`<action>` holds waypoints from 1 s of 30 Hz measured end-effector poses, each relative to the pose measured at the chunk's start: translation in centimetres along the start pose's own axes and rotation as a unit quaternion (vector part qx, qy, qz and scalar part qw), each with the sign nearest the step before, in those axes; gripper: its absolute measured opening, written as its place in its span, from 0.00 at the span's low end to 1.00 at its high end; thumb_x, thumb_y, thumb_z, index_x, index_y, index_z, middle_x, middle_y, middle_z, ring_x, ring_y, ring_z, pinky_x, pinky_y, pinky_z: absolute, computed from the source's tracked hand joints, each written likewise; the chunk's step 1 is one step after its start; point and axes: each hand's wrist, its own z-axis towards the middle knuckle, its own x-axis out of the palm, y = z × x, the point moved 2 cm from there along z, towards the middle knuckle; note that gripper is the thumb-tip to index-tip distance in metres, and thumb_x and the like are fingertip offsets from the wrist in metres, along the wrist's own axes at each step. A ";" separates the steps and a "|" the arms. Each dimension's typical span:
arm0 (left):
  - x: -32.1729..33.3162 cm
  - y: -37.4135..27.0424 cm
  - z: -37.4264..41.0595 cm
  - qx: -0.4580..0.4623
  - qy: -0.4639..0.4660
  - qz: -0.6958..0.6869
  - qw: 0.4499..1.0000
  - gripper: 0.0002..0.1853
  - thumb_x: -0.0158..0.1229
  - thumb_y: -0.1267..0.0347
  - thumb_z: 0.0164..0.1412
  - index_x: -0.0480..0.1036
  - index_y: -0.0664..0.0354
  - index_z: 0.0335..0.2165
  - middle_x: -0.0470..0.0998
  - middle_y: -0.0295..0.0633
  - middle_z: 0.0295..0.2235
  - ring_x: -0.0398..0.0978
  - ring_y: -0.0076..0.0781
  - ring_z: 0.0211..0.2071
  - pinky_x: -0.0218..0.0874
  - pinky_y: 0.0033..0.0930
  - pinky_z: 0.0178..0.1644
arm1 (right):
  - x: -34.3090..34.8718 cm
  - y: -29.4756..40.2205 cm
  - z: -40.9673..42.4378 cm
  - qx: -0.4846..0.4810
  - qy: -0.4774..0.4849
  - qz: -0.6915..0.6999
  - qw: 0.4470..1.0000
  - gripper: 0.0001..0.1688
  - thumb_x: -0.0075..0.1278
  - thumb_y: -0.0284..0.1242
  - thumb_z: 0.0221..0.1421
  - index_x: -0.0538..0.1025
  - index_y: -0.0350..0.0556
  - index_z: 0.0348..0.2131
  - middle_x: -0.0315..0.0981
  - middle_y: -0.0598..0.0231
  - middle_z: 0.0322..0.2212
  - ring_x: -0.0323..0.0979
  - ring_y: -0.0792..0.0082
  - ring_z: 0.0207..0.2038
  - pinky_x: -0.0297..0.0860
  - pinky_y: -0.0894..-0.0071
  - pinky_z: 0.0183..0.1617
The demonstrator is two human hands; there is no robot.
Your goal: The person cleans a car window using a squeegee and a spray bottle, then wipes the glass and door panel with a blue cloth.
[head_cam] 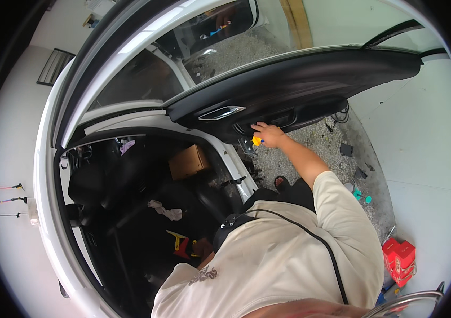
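The open car door's black inner panel (301, 87) crosses the upper part of the view, with a chrome inner handle (222, 113). My right hand (271, 135) is at the panel's lower edge, fingers spread over it. A small yellow tool (256, 140) with a blue part sticks out from under the palm, which seems to hold it. In the shade inside the car, my left hand (203, 248) is closed around a red and yellow tool (181, 247), partly hidden. A yellow scraper or squeegee-like piece (175, 235) shows at its far side; whether the two are joined is unclear.
Inside the car are a cardboard box (187, 162), a crumpled pale cloth (166, 210) and black seats (86, 183). The white door sill (233, 171) lies beside me. On the speckled floor (289, 159) are dark pieces (346, 149), green items (362, 195) and red boxes (399, 258).
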 end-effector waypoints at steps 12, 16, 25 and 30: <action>-7.6 -11.3 4.2 0.088 -0.129 0.186 0.970 0.29 0.47 0.45 0.54 0.74 0.59 0.37 0.75 0.56 0.34 0.73 0.54 0.39 0.63 0.44 0.44 | 1.8 0.4 -0.8 0.003 -0.113 -0.015 0.993 0.23 0.56 0.31 0.36 0.72 0.53 0.38 0.57 0.58 0.55 0.56 0.52 0.57 0.66 0.55 0.47; -5.8 -10.3 4.1 0.146 -0.147 0.200 0.958 0.28 0.47 0.44 0.55 0.74 0.59 0.35 0.76 0.57 0.31 0.73 0.56 0.36 0.64 0.46 0.41 | 3.1 1.1 0.8 0.021 -0.176 -0.010 0.984 0.22 0.56 0.31 0.35 0.73 0.55 0.36 0.62 0.60 0.51 0.60 0.54 0.52 0.69 0.56 0.41; -5.7 -8.9 3.7 0.134 -0.095 0.237 0.958 0.30 0.47 0.43 0.54 0.74 0.60 0.35 0.75 0.57 0.30 0.74 0.55 0.35 0.64 0.45 0.40 | -2.9 5.4 -6.4 0.104 -0.161 0.268 0.944 0.18 0.53 0.37 0.47 0.70 0.48 0.37 0.74 0.56 0.30 0.72 0.52 0.35 0.68 0.59 0.35; -6.2 -7.2 5.3 0.131 -0.076 0.206 0.967 0.30 0.47 0.43 0.54 0.74 0.62 0.34 0.76 0.55 0.29 0.75 0.52 0.34 0.65 0.42 0.40 | -11.0 5.0 -13.6 0.144 -0.466 0.375 0.789 0.23 0.45 0.37 0.56 0.61 0.43 0.46 0.71 0.52 0.29 0.73 0.52 0.29 0.67 0.62 0.33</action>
